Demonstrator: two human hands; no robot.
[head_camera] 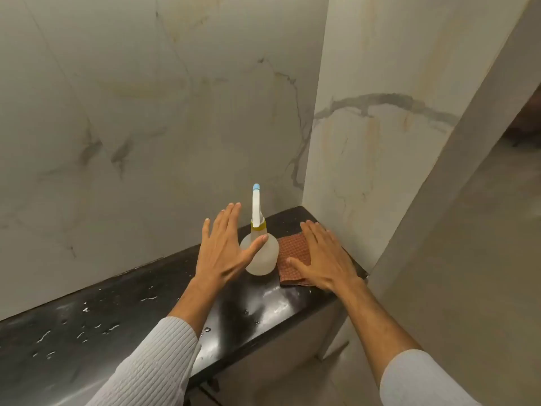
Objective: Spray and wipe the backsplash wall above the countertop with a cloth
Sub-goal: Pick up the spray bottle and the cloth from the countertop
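Observation:
A round translucent spray bottle (263,256) with a yellow collar and a white, blue-tipped nozzle stands upright on the black countertop (123,312), close to the corner. My left hand (224,244) hovers just left of the bottle, fingers spread, with the thumb in front of its body. A folded brown waffle cloth (292,256) lies flat to the right of the bottle. My right hand (323,256) rests flat on the cloth with fingers extended. The marble backsplash wall (140,112) rises behind the counter.
A second marble wall (374,148) closes the corner on the right. Water droplets dot the countertop. The counter's front edge drops to a tiled floor (468,259) at the right, with a doorway at the far right.

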